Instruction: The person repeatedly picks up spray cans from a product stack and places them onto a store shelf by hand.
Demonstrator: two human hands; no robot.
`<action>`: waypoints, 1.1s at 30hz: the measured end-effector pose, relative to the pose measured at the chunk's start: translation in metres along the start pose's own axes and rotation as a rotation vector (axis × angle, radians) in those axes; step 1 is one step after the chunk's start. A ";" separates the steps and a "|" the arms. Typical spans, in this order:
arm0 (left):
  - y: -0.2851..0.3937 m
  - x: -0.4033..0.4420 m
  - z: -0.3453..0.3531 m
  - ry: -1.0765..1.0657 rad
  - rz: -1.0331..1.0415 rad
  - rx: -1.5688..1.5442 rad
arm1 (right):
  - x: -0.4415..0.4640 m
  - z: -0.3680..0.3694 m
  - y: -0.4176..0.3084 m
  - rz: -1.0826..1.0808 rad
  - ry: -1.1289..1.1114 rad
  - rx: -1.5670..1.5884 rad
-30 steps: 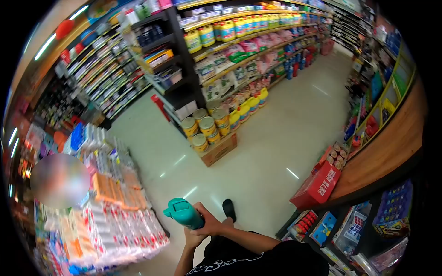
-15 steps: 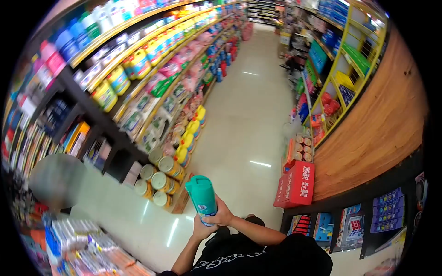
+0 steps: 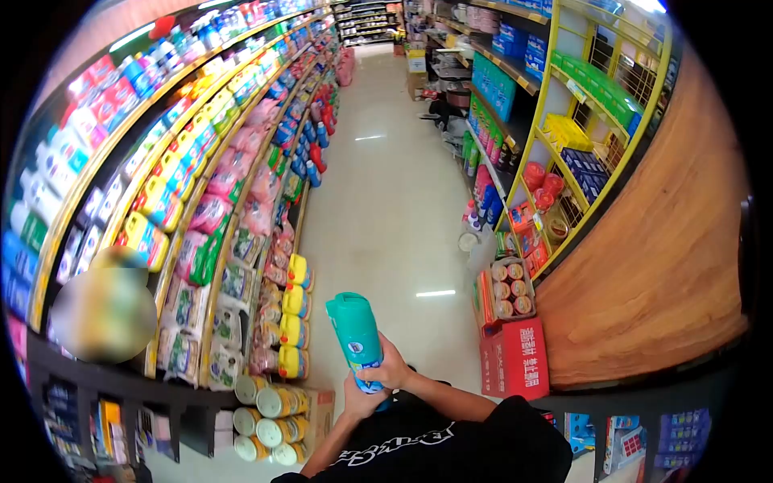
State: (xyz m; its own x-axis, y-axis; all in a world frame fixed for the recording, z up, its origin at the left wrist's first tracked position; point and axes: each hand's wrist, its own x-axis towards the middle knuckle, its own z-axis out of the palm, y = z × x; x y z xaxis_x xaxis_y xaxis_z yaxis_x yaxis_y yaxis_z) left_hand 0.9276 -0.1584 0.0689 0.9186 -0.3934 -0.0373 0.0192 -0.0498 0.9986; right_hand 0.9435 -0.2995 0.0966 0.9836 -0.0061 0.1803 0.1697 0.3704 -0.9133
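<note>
Both of my hands hold one teal plastic bottle (image 3: 354, 330) with a teal cap and a blue label low on its side. My right hand (image 3: 392, 366) wraps its right side, with the thumb across the label. Around the bottle's lower end my left hand (image 3: 362, 400) is closed, its fingers partly hidden. The bottle is tilted slightly, its cap pointing away from me, in front of my black shirt (image 3: 451, 443).
Packed shelves of cleaning goods (image 3: 185, 185) line the left side. Yellow-labelled tubs (image 3: 278, 402) stand at the lower left. A tiled aisle (image 3: 386, 193) runs ahead. On the right are a red box (image 3: 515, 358), a yellow rack (image 3: 539, 153) and a wooden panel (image 3: 644, 282).
My view has swung and tilted, so the aisle lies further left and the left shelves show more fully. Both hands still grip the bottle in nearly the same spot before me.
</note>
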 end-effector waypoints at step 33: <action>0.071 0.831 0.250 -1.090 -0.040 0.343 | 0.511 -0.506 -0.092 -0.184 1.094 -0.227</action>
State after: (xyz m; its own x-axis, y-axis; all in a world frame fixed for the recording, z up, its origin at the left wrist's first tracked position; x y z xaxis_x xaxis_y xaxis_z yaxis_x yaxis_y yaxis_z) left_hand 1.5939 -0.7187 0.0996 0.0851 -0.9646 -0.2496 -0.2221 -0.2626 0.9390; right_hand 1.4610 -0.8068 0.0876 0.4491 -0.8935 0.0044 0.2147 0.1032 -0.9712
